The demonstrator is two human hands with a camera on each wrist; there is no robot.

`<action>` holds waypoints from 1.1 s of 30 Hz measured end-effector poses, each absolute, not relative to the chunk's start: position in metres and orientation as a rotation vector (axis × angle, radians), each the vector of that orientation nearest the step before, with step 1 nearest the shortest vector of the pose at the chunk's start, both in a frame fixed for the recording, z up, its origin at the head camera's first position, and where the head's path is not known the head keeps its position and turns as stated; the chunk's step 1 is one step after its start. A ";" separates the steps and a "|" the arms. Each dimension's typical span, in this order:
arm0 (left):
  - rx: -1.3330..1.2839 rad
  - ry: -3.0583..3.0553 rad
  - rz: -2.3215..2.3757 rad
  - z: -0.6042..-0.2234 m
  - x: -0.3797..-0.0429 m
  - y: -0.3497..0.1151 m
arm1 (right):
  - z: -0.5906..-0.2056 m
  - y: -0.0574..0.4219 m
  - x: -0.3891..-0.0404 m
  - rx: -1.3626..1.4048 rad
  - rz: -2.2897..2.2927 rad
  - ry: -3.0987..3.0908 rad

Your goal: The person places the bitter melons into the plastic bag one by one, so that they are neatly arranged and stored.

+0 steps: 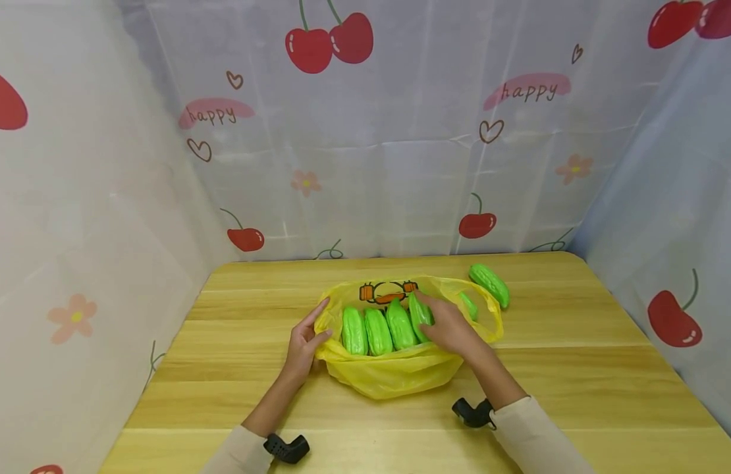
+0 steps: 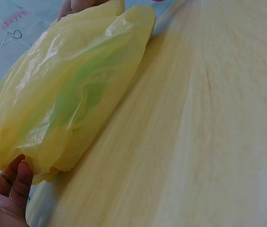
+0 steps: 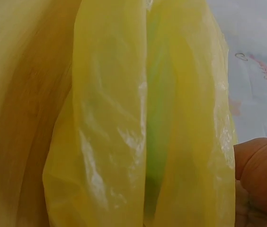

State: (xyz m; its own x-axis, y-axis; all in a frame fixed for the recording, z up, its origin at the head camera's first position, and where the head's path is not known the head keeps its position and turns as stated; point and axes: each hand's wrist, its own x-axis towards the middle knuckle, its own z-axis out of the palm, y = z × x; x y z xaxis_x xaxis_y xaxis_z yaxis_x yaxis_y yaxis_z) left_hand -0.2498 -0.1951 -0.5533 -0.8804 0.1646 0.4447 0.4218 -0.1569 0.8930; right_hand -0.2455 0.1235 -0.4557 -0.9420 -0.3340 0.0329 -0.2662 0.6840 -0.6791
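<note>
A yellow plastic bag lies with its mouth spread wide, an orange and black print on its inner back wall. Side by side inside it lie several bright green, ridged bitter melons. My left hand holds the bag's left rim between thumb and fingers; the left wrist view shows the fingertips at the gathered plastic. Reaching in from the right, my right hand grips the rightmost bitter melon of the row, partly hiding it. In the right wrist view, yellow film covers most of the melon.
Outside the bag, another bitter melon lies at the back right of the wooden table. A further green piece shows by the bag's right handle loop. Printed curtains stand behind and at both sides.
</note>
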 end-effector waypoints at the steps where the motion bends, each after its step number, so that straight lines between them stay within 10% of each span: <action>1: -0.677 -1.914 -2.159 -0.553 -0.250 -0.195 | -0.456 0.124 -0.246 -0.494 -1.097 2.782; 33: -0.680 -1.923 -2.147 -0.553 -0.251 -0.196 | -0.466 0.128 -0.254 -0.469 -1.085 2.723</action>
State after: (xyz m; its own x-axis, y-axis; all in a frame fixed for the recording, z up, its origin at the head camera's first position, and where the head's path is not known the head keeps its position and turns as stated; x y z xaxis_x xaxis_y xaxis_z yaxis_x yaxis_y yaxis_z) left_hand -0.2509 -0.1956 -0.5531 -0.8793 0.1663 0.4464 0.4255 -0.1472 0.8929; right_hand -0.2541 0.1275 -0.4662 -0.9354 -0.3509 -0.0437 -0.2247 0.6852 -0.6928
